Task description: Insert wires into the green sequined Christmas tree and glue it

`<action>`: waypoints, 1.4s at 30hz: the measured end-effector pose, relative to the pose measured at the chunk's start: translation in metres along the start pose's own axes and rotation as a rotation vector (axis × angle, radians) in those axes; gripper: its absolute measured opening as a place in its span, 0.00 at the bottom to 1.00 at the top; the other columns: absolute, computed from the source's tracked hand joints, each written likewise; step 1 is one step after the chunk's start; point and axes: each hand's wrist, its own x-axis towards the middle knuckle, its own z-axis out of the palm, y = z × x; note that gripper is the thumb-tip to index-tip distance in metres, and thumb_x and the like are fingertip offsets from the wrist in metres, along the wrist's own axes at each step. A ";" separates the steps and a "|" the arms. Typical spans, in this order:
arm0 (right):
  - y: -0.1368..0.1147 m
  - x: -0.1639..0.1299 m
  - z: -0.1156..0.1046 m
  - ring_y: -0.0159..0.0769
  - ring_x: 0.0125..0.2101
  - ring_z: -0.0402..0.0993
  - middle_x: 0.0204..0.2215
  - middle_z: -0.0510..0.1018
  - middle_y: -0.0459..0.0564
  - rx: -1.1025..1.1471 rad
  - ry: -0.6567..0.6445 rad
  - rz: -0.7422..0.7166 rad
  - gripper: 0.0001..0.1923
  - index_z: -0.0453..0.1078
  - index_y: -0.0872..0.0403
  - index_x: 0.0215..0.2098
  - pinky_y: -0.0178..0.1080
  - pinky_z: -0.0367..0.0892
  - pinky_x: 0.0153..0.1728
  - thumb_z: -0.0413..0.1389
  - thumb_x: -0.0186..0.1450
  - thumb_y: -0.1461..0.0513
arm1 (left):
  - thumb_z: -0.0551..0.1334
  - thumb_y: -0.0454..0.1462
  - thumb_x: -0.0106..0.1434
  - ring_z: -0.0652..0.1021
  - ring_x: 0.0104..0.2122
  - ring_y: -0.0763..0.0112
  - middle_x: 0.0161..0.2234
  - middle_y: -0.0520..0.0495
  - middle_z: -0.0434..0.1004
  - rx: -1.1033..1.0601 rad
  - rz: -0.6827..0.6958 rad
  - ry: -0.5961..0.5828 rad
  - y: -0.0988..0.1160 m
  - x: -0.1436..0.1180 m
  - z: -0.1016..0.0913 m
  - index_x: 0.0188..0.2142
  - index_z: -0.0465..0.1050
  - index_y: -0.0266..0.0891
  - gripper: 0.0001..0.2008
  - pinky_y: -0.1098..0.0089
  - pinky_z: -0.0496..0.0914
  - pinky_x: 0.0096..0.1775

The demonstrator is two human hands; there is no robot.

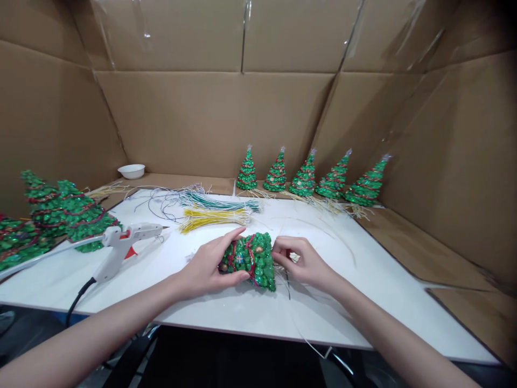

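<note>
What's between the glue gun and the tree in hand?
Head view: only bare white tabletop lies between the glue gun and the tree; left hand grips it.

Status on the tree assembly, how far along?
Done: five trees stand in a row at the back, more lie piled at the left. In hand: left hand holds one tree sideways, right hand at its base. Left: wire bundles unused.

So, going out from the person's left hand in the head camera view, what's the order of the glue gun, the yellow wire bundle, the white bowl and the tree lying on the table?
From the left hand:
1. Lying tree, held in that hand, table centre.
2. Yellow wire bundle, just behind the hand.
3. Glue gun, to the left.
4. White bowl, far back left by the cardboard wall.
</note>
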 end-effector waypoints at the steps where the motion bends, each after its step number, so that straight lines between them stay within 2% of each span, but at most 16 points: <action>1: 0.001 0.000 0.000 0.30 0.20 0.59 0.18 0.63 0.44 0.008 -0.005 0.015 0.14 0.57 0.53 0.20 0.33 0.55 0.23 0.49 0.63 0.58 | 0.63 0.47 0.60 0.68 0.58 0.56 0.60 0.41 0.64 -0.002 0.003 0.004 0.000 0.000 0.001 0.65 0.45 0.45 0.39 0.58 0.64 0.56; 8: 0.003 -0.002 0.000 0.31 0.21 0.59 0.18 0.63 0.44 0.046 -0.028 0.057 0.14 0.58 0.53 0.20 0.34 0.56 0.24 0.50 0.62 0.57 | 0.64 0.46 0.58 0.73 0.51 0.57 0.53 0.40 0.68 -0.039 0.034 0.082 -0.006 -0.001 0.007 0.55 0.52 0.43 0.30 0.57 0.69 0.50; 13: 0.005 -0.002 0.000 0.31 0.22 0.59 0.19 0.63 0.44 0.095 -0.036 0.074 0.17 0.57 0.53 0.20 0.34 0.55 0.24 0.50 0.64 0.55 | 0.64 0.45 0.59 0.74 0.48 0.57 0.52 0.41 0.69 -0.024 0.020 0.081 -0.002 -0.002 0.006 0.51 0.54 0.43 0.26 0.56 0.71 0.47; 19: 0.010 0.000 0.002 0.31 0.24 0.58 0.20 0.62 0.43 0.216 -0.076 0.076 0.20 0.57 0.54 0.20 0.34 0.54 0.25 0.52 0.64 0.51 | 0.64 0.45 0.59 0.73 0.52 0.58 0.53 0.39 0.69 -0.056 0.048 0.077 -0.002 -0.002 0.005 0.48 0.55 0.42 0.23 0.57 0.68 0.51; 25: 0.017 0.001 0.005 0.30 0.23 0.55 0.20 0.59 0.42 0.355 -0.093 0.123 0.26 0.57 0.54 0.20 0.34 0.52 0.25 0.54 0.61 0.43 | 0.64 0.45 0.59 0.72 0.53 0.58 0.55 0.39 0.69 -0.078 0.050 0.069 -0.008 -0.001 0.008 0.47 0.56 0.43 0.22 0.57 0.67 0.52; 29: 0.024 0.000 0.007 0.29 0.23 0.55 0.21 0.58 0.42 0.442 -0.118 0.127 0.25 0.57 0.54 0.21 0.34 0.52 0.24 0.55 0.61 0.44 | 0.64 0.44 0.60 0.73 0.52 0.58 0.55 0.39 0.69 -0.078 0.052 0.066 -0.008 -0.001 0.007 0.47 0.56 0.43 0.21 0.57 0.67 0.52; 34: 0.028 0.000 0.009 0.29 0.24 0.56 0.21 0.59 0.42 0.453 -0.123 0.101 0.24 0.57 0.54 0.21 0.34 0.52 0.24 0.55 0.62 0.46 | 0.64 0.44 0.59 0.73 0.52 0.59 0.54 0.39 0.69 -0.070 0.051 0.070 -0.006 -0.001 0.007 0.47 0.58 0.43 0.20 0.58 0.68 0.51; 42: 0.028 0.001 0.009 0.28 0.22 0.55 0.19 0.60 0.41 0.513 -0.134 0.136 0.24 0.58 0.54 0.21 0.33 0.50 0.23 0.57 0.61 0.46 | 0.64 0.45 0.59 0.74 0.51 0.59 0.53 0.40 0.70 -0.078 0.057 0.081 -0.006 0.001 0.008 0.46 0.58 0.43 0.20 0.59 0.69 0.50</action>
